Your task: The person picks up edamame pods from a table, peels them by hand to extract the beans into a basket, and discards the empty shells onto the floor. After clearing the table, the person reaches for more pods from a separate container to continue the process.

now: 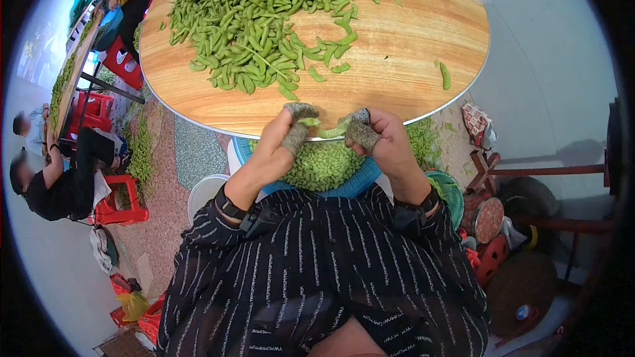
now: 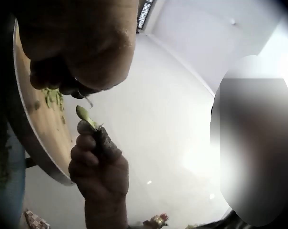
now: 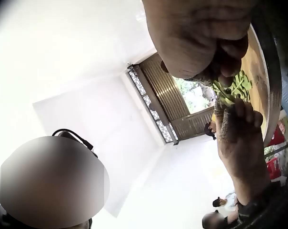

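Observation:
Both hands meet over the near edge of the round wooden table. My left hand (image 1: pixel 281 139), with grey covers on thumb and finger, pinches a bit of green pod (image 1: pixel 309 121). My right hand (image 1: pixel 383 139), covered the same way, pinches a green pod (image 1: pixel 334 130) that points toward the left hand. In the left wrist view the pod (image 2: pixel 84 113) sticks out from the right hand's fingertips. Below the hands, a blue basin (image 1: pixel 360 187) holds shelled green beans (image 1: pixel 323 165).
A large heap of pods (image 1: pixel 258 20) covers the back left of the table (image 1: pixel 410 39). A white bucket (image 1: pixel 204 193) and a green basket (image 1: pixel 450 193) stand either side of the lap. Other people sit at a long table on the left, near red stools (image 1: pixel 122 205).

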Action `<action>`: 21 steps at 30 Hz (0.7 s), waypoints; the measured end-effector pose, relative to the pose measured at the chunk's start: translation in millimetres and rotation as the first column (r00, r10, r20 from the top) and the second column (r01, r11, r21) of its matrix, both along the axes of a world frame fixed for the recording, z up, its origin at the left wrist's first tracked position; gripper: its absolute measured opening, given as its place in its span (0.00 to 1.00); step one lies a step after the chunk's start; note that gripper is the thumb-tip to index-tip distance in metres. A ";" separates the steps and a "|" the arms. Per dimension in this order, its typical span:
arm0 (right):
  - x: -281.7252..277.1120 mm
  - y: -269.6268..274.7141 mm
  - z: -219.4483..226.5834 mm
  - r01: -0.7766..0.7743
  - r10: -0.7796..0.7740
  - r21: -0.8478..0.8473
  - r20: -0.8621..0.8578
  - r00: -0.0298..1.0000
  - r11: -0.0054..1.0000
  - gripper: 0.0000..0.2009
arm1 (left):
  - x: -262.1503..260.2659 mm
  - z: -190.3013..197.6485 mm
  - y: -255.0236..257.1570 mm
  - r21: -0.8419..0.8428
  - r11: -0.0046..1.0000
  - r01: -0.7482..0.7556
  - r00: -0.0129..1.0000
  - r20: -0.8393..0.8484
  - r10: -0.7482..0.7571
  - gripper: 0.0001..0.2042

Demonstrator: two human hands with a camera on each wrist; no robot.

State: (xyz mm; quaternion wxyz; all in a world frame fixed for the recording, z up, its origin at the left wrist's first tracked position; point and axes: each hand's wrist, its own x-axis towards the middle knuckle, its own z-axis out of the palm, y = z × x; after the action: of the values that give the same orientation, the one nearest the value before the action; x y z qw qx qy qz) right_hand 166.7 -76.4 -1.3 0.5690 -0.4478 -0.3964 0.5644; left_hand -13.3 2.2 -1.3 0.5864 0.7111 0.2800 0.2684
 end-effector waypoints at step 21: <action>-10.6 -2.1 7.0 -0.117 0.107 -0.117 -0.084 0.991 0.986 0.04 | 9.2 1.1 -6.7 0.812 0.569 0.125 0.971 -0.219 0.099 0.18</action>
State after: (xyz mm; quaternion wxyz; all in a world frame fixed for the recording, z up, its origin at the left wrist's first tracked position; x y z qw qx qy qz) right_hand 156.0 -78.5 5.7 0.5232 -0.4363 -0.3635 0.6354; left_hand -4.1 -4.6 -0.3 0.1528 0.9307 0.1869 0.2749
